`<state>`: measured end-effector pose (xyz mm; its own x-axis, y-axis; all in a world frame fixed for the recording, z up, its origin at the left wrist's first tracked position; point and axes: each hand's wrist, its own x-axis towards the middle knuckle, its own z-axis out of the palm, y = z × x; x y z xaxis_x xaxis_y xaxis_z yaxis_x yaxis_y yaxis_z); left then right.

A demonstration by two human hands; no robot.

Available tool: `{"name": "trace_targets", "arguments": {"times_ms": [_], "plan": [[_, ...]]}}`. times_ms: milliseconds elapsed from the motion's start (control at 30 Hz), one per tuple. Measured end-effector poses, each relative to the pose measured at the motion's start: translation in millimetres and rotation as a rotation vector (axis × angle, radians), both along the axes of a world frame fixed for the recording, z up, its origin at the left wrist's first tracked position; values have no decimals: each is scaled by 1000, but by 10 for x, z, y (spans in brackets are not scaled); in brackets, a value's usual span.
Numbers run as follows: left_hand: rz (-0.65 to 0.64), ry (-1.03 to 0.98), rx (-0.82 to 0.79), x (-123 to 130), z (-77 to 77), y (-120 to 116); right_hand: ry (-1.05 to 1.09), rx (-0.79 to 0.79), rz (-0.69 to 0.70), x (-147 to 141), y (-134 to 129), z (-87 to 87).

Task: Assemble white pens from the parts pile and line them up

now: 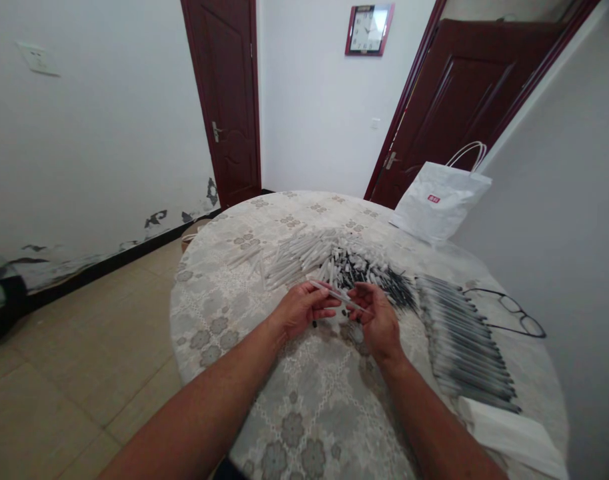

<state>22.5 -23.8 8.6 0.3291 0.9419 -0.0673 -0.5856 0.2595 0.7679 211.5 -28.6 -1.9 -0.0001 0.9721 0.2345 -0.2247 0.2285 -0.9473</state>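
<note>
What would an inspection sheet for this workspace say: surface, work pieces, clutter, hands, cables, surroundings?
Surface: patterned tablecloth, rounded at its far edge.
Work pieces: heaped pale tubes and thin black pieces; at right, a row of grey, pen-like sticks.
Clutter: eyeglasses, white bag, white item at lower right.
Hands: left hand and right hand together hold a slim pale rod.
Cables: nothing seen.
Surroundings: two dark red doors, wall clock, peeling patches low on the left wall.
</note>
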Motion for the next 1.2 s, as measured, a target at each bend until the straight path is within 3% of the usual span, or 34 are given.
{"name": "trace_targets", "arguments": {"times_ms": [100,200,300,400,533,667,900,1067,1200], "plan": [[-153,45,11,62,-5,-65,-57,-37,128,-93,-61,-40],[-218,51,28,85,3,-99,-64,-67,197,-168,-103,-60],[-213,36,24,80,14,-96,-20,-65,206,-171,-84,-53],[-119,-31,-5,39,21,-45,-66,-32,94,-87,-32,-10],[157,-157,-60,-116,49,91,-577,190,-143,44,2,63],[346,-257,-133,-280,108,188,-1102,521,1,-50,-70,56],[334,-242,-133,-253,127,159,-1654,565,157,-437,-261,-34],[326,-175,-54,-222,109,135,-1630,485,127,-411,-208,-93],[292,-142,-25,-205,98,118,-1143,432,19,-301,-151,-81]]}}
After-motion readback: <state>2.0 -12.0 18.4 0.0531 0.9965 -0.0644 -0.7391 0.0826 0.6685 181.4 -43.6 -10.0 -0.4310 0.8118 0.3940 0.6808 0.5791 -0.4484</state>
